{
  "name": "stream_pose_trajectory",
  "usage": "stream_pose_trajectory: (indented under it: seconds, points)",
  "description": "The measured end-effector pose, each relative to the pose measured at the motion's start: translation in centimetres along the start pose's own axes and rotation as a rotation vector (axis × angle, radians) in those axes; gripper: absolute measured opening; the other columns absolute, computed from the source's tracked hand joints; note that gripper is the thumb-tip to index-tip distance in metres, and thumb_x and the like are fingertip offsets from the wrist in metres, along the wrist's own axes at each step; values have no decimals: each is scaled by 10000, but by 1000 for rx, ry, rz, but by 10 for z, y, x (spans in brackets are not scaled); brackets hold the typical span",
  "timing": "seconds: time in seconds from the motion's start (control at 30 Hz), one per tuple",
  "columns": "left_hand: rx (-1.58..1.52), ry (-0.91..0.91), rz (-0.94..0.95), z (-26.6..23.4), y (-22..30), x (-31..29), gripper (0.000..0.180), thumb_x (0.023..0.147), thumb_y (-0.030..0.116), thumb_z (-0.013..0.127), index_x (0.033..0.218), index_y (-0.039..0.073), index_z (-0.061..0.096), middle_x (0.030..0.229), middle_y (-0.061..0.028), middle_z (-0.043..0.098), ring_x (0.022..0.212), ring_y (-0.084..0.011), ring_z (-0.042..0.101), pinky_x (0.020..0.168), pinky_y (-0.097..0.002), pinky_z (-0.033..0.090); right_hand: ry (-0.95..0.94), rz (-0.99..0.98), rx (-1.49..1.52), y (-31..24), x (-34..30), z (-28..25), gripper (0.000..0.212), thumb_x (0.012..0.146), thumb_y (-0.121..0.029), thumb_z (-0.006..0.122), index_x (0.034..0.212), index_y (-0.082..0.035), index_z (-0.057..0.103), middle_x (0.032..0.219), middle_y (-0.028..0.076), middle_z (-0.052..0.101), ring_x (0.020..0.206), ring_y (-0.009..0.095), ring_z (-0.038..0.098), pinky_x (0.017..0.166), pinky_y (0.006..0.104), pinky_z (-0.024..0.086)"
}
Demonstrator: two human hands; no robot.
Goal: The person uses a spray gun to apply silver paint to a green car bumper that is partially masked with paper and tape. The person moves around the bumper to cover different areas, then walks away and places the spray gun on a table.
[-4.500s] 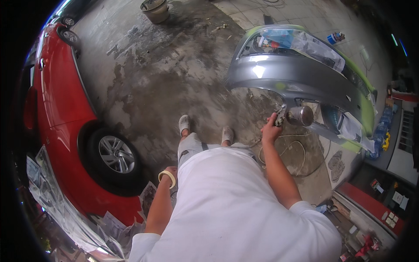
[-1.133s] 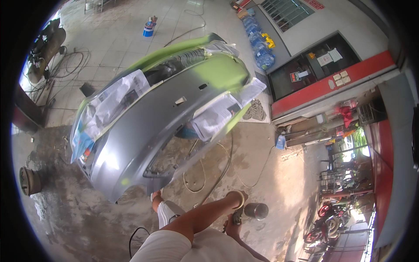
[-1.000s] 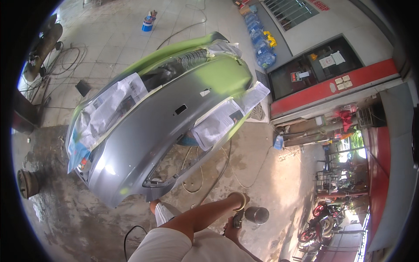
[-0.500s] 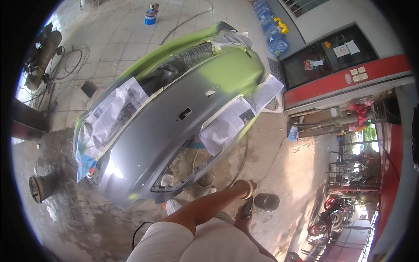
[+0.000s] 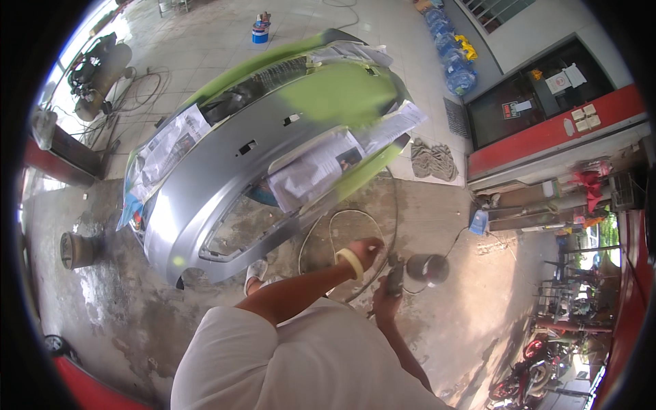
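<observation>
A car bumper (image 5: 205,171), grey with yellow-green patches, lies in front of me, partly masked with newspaper (image 5: 314,171). My left hand (image 5: 367,253) is held out over the floor to its right with curled fingers; whatever may be inside them is hidden. A cream ring, like a roll of masking tape (image 5: 350,264), circles that wrist. My right hand (image 5: 387,301) is closed round the handle of a dark spray gun (image 5: 394,279), whose dark round cup (image 5: 428,270) sits to the right. Neither hand touches the bumper.
A thin hose (image 5: 331,229) loops over the floor beside the bumper. A bucket-like pot (image 5: 78,251) stands at left, below a compressor (image 5: 102,75). A blue can (image 5: 260,32) stands at the back, with water bottles (image 5: 451,55) by the wall. A crumpled cloth (image 5: 434,160) lies at right.
Both hands have moved up in view, the spray gun with the right one. The left hand has come out from behind its wrist. The view has shifted, and the bumper appears further up and left.
</observation>
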State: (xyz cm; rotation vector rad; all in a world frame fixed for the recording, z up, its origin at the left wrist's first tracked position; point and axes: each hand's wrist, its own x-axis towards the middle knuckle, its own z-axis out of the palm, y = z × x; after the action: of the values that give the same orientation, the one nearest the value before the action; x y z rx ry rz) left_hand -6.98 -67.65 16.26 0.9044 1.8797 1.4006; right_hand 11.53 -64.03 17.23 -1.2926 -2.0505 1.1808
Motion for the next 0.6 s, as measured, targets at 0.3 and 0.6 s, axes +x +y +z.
stream_pose_trajectory:
  seconds: [0.3, 0.6]
  points:
    - [-51, -868, -452, 34, -40, -62, 635, 1032, 582, 339, 1260, 77, 650, 1308, -160, 638, 1219, -342, 591, 1076, -435, 395, -455, -132, 287, -273, 147, -22, 297, 1068, -296, 498, 961, -29, 569, 826, 57, 643, 424, 62, 461, 363, 244, 330]
    - [-156, -621, -141, -38, -9, -7, 721, 1030, 636, 265, 1348, 32, 498, 1297, -275, 584, 1214, -421, 560, 1026, -480, 419, -693, -521, 6, -463, 227, 144, 430, 1027, -419, 567, 905, -10, 617, 778, 60, 638, 406, 69, 436, 357, 253, 319]
